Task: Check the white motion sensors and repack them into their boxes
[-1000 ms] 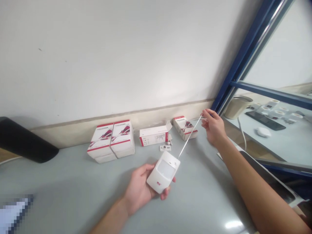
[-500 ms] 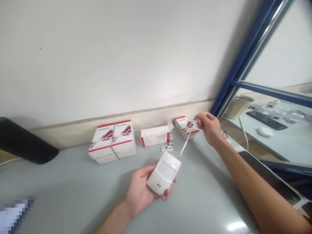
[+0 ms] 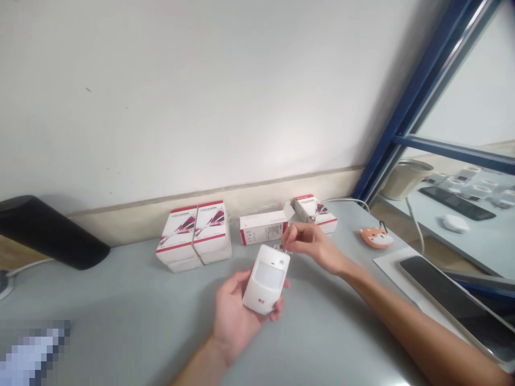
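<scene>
While the left hand cradles a white motion sensor upright in its curled fingers above the grey table, the right hand reaches across from the right, its fingertips pinched narrow just at the sensor's far end; whatever they grip is too small to tell. Farther off along the wall stand a banded stack of red-and-white cartons, an open carton and a tilted carton, while an orange fox-shaped toy and a dark tablet on a white sheet lie to the right.
</scene>
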Action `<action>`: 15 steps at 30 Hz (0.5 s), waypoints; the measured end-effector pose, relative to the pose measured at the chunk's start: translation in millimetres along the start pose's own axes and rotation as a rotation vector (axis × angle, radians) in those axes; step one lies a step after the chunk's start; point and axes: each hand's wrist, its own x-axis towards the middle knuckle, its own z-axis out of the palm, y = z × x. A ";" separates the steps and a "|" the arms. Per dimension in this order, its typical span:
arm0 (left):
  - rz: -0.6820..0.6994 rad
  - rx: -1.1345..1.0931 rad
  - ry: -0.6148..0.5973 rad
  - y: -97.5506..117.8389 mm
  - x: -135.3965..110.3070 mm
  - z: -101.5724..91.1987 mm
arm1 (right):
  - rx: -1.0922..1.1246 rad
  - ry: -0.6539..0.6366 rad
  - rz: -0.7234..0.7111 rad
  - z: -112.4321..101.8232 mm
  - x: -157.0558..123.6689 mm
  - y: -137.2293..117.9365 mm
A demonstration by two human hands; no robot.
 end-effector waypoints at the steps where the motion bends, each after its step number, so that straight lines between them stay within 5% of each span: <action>1: -0.002 -0.008 0.006 -0.1 -0.1 0.1 | 0.002 -0.018 0.015 1.2 -0.6 1.2; 5: 0.005 -0.080 0.038 -0.3 0.0 2.2 | -0.272 0.035 -0.053 -0.4 -2.3 3.1; 11: 0.061 -0.171 0.065 -3.5 4.4 5.9 | -0.997 0.277 -0.543 -10.9 -1.5 4.4; 15: 0.075 -0.160 0.049 -5.9 6.1 5.3 | -1.137 0.294 -0.462 -15.2 24.7 -1.2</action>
